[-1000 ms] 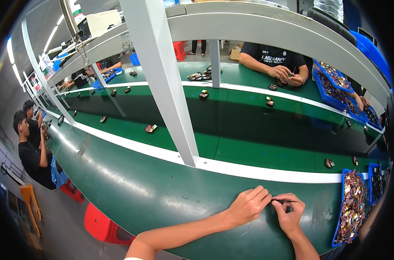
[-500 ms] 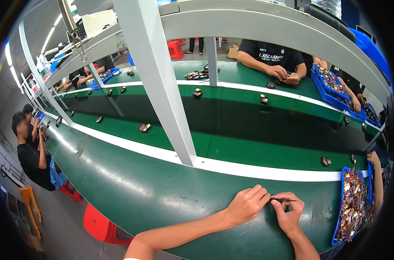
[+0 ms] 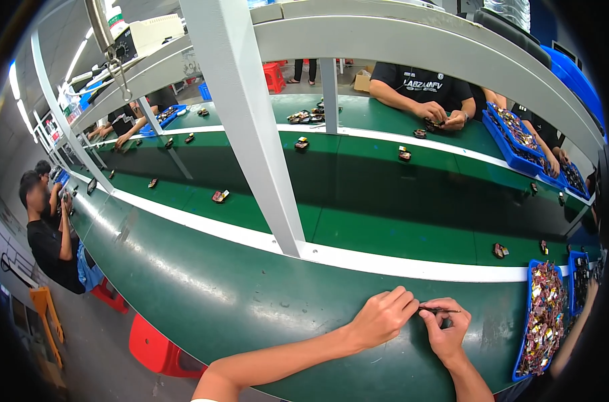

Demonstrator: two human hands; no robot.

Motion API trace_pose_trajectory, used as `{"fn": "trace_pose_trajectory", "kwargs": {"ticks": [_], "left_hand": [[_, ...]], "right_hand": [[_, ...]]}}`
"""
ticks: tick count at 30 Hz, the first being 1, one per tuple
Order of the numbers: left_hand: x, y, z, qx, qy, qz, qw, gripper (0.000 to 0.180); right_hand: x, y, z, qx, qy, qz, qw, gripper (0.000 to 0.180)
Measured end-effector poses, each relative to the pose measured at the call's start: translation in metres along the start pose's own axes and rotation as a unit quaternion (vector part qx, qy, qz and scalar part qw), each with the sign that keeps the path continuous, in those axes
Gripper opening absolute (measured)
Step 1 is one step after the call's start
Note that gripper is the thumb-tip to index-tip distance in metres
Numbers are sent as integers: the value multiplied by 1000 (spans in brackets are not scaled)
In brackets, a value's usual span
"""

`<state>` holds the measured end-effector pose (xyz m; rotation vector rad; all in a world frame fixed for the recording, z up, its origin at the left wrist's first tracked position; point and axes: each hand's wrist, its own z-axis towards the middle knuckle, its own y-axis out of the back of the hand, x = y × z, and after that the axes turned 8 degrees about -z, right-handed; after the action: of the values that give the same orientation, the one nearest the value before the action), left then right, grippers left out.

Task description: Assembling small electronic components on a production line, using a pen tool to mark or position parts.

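Here, dark strip — right hand pinching it, left hand gripping its left end

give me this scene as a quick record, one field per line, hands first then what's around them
left hand: fingers closed at the left end of a dark strip
right hand: thumb and fingers pinching the strip
hands' position: above the green table
right of hands: blue tray heaped with small parts
beyond table: green belt with scattered dark pieces
between table and belt: white post
lower left: red stool
across belt: co-worker, hands together
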<state>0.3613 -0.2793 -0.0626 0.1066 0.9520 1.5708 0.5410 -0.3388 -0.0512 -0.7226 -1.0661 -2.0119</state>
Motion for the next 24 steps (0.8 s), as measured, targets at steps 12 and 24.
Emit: {"fn": "trace_pose_trajectory", "kwargs": {"ticks": [12, 24], "left_hand": [[-1, -1, 0, -8, -2, 1, 1000, 29], [-1, -1, 4, -12, -7, 0, 1000, 24]], "right_hand": [[-4, -2, -3, -9, 11, -11, 1000, 14], [-2, 1, -1, -15, -4, -15, 1000, 11]]}}
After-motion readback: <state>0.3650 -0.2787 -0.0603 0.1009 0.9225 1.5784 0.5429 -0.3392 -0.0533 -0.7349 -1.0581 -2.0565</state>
